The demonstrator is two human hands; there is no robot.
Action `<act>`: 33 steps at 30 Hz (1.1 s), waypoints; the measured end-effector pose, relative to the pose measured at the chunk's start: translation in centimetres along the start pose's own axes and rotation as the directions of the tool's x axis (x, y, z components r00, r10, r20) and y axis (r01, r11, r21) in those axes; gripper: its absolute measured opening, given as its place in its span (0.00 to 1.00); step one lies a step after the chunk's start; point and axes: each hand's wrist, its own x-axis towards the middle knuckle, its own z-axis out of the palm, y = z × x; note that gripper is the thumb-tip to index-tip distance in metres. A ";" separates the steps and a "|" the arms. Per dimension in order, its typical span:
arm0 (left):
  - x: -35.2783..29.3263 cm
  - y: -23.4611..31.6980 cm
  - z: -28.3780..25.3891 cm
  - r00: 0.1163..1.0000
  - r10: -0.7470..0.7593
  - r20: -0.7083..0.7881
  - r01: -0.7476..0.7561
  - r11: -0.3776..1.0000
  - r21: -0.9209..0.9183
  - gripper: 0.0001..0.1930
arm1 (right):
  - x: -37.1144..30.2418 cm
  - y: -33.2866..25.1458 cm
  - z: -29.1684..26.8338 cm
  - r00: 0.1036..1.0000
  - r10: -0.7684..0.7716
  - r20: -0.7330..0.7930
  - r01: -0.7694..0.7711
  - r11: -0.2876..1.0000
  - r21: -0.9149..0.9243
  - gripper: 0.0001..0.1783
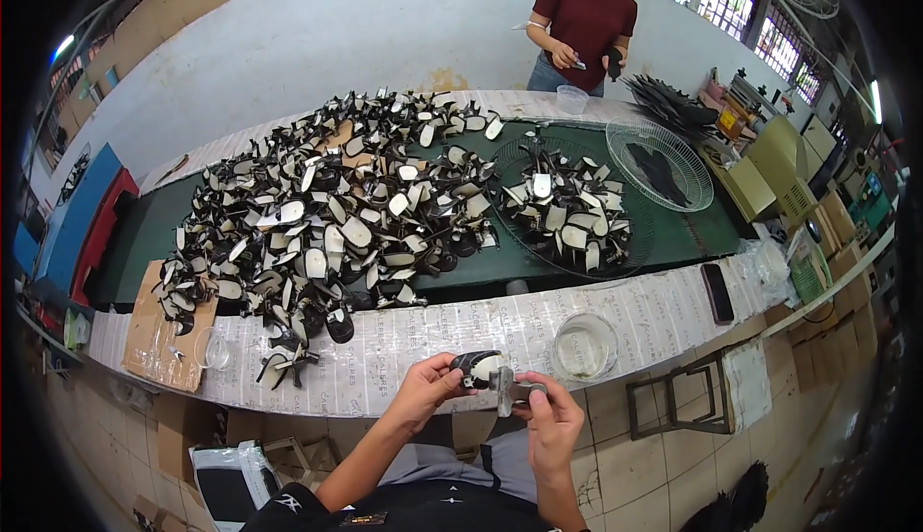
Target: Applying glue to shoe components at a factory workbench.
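Note:
Above the near edge of the table, my left hand (pixel 430 386) is closed on a small curved black piece with a cream-white inner face (pixel 486 369), like a shoe part. Right beside it, my right hand (pixel 553 423) grips a grey block-like tool with a dark, rounded handle (pixel 505 393); its exact kind is unclear. The grey block is up against the white side of the piece, though whether they touch I cannot tell. A large heap of similar black-and-white pieces (pixel 332 236) lies beyond my hands, toward the left.
A wire basket (pixel 635 261) holds more pieces; another (pixel 710 186) holds flat black parts. On the near ledge are a clear bowl (pixel 585 375), a dark phone (pixel 716 294), a clear cup (pixel 213 347) and cardboard (pixel 144 340). Across the table stands a person (pixel 588 8) holding small items.

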 end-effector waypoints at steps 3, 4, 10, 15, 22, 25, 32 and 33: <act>0.4 0.2 0.3 0.999 -0.034 0.009 0.034 0.999 0.011 0.13 | 0.4 0.1 -0.6 0.999 -0.025 -0.048 0.025 1.000 -0.006 0.14; 0.5 0.4 0.3 1.000 -0.026 -0.004 0.026 0.999 0.031 0.13 | 0.5 0.0 -0.9 0.997 -0.032 -0.064 0.031 1.000 -0.002 0.14; 2.2 -2.3 0.0 1.000 0.005 0.003 -0.006 0.985 0.172 0.20 | -0.1 0.6 -3.9 0.996 -0.012 -0.088 0.007 0.998 -0.055 0.16; 2.0 -3.8 -6.3 0.999 0.035 -0.007 -0.032 0.953 0.301 0.27 | 0.5 2.4 -3.6 0.999 -0.024 0.042 0.025 1.000 -0.015 0.16; 1.9 -4.2 -6.0 0.992 -0.072 -0.106 0.103 0.940 0.326 0.21 | -2.9 1.0 -4.7 0.999 -0.012 -0.032 0.015 0.996 0.082 0.17; 1.3 -4.4 -6.7 0.992 -0.062 -0.108 0.090 0.955 0.282 0.21 | -2.7 1.8 -4.3 1.000 0.012 -0.021 -0.009 0.989 0.145 0.18; 2.6 -4.6 -9.8 0.999 0.015 -0.045 -0.009 0.992 0.130 0.20 | -1.7 2.4 -3.1 0.999 0.009 0.047 -0.017 0.982 0.188 0.17; 2.8 -4.9 -10.1 0.999 0.025 -0.034 -0.021 0.994 0.107 0.20 | -1.7 2.3 -3.1 0.999 0.014 0.053 -0.024 0.983 0.183 0.17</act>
